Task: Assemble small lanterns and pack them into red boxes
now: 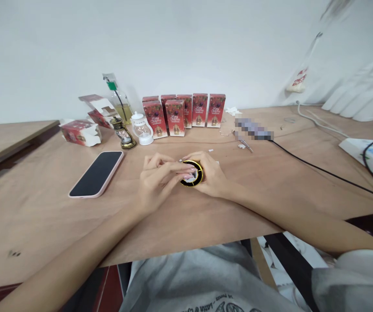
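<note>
Head view: what is closest to us?

– Two bare hands, resting in the middle of the counter (186, 221). The right hand (211, 174) is curled tight round a little black and gold disc (195, 178), and the left hand (157, 180) pinches its top with the fingertips.

– What is past them?

– A dark phone (97, 173) lies flat to the left. Farther back stand a dark lantern (123, 135) and a white lantern (141, 128), side by side. Red boxes (183, 110) line up behind.
</note>
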Motion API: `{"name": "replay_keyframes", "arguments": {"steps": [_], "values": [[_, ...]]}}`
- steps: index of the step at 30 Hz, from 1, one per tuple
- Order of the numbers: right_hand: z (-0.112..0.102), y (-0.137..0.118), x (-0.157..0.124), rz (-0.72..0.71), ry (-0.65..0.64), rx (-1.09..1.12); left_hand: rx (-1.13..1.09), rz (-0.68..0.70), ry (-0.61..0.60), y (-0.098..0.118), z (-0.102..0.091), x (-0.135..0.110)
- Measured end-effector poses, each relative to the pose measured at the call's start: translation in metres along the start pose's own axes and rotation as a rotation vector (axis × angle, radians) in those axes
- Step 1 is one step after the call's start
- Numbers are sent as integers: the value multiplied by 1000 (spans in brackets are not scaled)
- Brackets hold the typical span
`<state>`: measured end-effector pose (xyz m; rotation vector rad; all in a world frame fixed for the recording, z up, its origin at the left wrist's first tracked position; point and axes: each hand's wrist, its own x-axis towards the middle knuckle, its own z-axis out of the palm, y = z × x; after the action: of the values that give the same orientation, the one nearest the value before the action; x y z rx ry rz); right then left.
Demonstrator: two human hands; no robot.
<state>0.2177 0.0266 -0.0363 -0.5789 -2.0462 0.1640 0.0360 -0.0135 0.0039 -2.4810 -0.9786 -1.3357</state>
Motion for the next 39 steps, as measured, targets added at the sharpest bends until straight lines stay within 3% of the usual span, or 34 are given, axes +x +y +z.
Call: {"name": "replay_keyframes", "arguments": {"steps": [8, 20, 28, 39], "values": [[0, 1, -1, -1, -7, 1, 32, 6, 55, 1, -1, 0], [0, -1, -1, 26, -24, -7, -149, -19, -54, 4, 3, 0], [0, 1, -1, 0, 2, -16, -202, 13, 6, -1, 5, 0], [1, 3, -2, 18, -16, -16, -366, -114, 10, -7, 9, -3]]}}
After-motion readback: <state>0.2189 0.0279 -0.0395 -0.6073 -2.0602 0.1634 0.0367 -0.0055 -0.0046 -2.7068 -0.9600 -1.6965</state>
